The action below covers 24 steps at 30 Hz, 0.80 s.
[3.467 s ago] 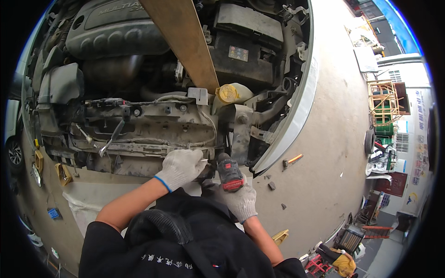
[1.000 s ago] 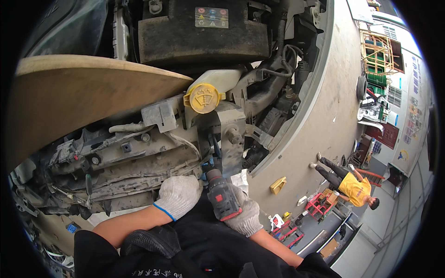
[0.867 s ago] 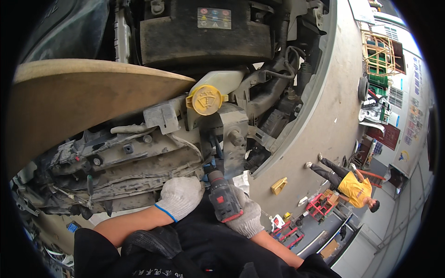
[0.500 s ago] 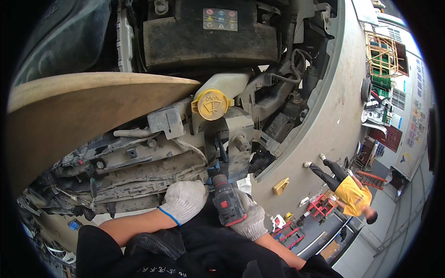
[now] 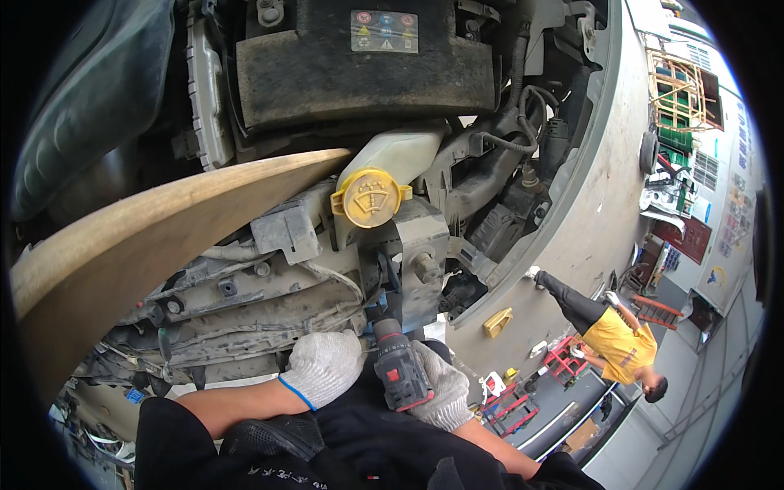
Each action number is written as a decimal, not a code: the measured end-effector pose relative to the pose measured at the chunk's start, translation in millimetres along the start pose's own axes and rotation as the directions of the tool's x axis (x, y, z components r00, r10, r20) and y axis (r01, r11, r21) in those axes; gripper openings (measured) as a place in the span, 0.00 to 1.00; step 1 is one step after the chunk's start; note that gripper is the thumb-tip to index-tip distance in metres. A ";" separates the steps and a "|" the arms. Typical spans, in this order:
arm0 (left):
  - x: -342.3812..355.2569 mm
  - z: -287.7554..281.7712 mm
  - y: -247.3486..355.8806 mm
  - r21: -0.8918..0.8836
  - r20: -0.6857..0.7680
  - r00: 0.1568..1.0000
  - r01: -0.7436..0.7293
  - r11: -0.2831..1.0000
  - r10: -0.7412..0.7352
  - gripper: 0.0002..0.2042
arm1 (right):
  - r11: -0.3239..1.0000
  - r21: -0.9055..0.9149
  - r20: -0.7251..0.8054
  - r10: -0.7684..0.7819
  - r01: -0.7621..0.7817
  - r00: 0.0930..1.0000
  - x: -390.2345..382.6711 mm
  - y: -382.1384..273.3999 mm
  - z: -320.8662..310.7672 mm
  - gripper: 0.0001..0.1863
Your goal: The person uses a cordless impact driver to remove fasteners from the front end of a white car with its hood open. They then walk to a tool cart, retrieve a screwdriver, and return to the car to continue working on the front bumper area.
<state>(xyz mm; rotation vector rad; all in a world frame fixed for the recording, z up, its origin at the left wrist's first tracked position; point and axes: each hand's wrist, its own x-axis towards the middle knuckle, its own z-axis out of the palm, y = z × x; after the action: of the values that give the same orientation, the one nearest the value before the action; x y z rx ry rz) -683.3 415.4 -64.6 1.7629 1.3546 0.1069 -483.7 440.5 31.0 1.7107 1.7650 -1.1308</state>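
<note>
A black and red cordless drill point(image 5: 398, 371) sits in my gloved right hand point(image 5: 441, 380), its nose pointing up at a grey metal bracket point(image 5: 416, 278) at the front of the engine bay. Beside it on the left, my gloved left hand point(image 5: 325, 367) is curled against the lower front beam point(image 5: 261, 335); what its fingers hold is hidden. Above both hands are the washer reservoir's yellow cap point(image 5: 371, 196) and a small grey box point(image 5: 284, 234). A blue piece point(image 5: 377, 304) shows near the drill's tip.
A long wooden board point(image 5: 106, 261) crosses the left half, with the black battery point(image 5: 363, 86) above. Past the car's fender edge point(image 5: 572, 196) are a person in yellow point(image 5: 625, 351), a yellow block point(image 5: 496, 322), red trolleys point(image 5: 563, 359) and racks point(image 5: 678, 90) along the wall.
The camera has closed in on the bracket since the earliest frame. Lately my hands and drill sit slightly lower in view, still close together. The person in yellow has appeared and shifted toward the fender.
</note>
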 end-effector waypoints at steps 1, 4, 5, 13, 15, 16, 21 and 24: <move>0.0 1.2 -0.8 -0.005 0.008 1.000 -0.007 1.000 0.007 0.12 | 1.000 0.007 0.044 0.026 -0.026 0.999 1.5 -7.3 -9.7 0.41; -0.4 3.7 -2.9 0.001 0.014 0.999 -0.050 0.999 0.050 0.11 | 0.999 0.009 0.065 0.032 -0.033 0.997 3.7 -9.2 -14.2 0.40; -1.4 4.5 -4.3 0.022 0.007 0.997 -0.082 0.996 0.082 0.11 | 1.000 0.009 0.053 0.025 -0.025 0.998 3.1 -7.4 -12.9 0.40; 4.2 -9.0 0.9 -0.072 0.086 0.996 0.012 0.997 -0.006 0.14 | 0.997 -0.042 0.026 -0.066 0.067 0.998 4.4 2.5 -11.7 0.37; 7.4 -14.7 2.6 -0.124 0.099 0.995 0.041 0.991 -0.029 0.14 | 0.996 -0.046 0.025 -0.076 0.077 0.997 4.7 4.0 -13.0 0.37; 7.9 -14.5 2.8 -0.124 0.107 0.994 0.043 0.991 -0.030 0.14 | 0.997 -0.034 0.023 -0.064 0.065 0.998 4.8 5.0 -12.5 0.37; 10.2 -18.0 2.4 -0.056 0.145 0.989 0.003 0.998 0.005 0.14 | 0.997 -0.061 0.054 -0.040 0.043 0.998 6.6 8.1 -13.0 0.39; 12.1 -18.5 -0.4 -0.047 0.128 0.990 -0.060 0.997 0.065 0.10 | 0.993 -0.083 0.084 -0.071 0.078 0.994 8.9 12.3 -15.2 0.41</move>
<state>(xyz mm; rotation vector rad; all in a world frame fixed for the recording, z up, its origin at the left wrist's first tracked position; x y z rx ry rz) -688.8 436.0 -58.7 1.7457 1.1963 0.0548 -469.7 456.7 29.6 1.5388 1.8138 -1.1215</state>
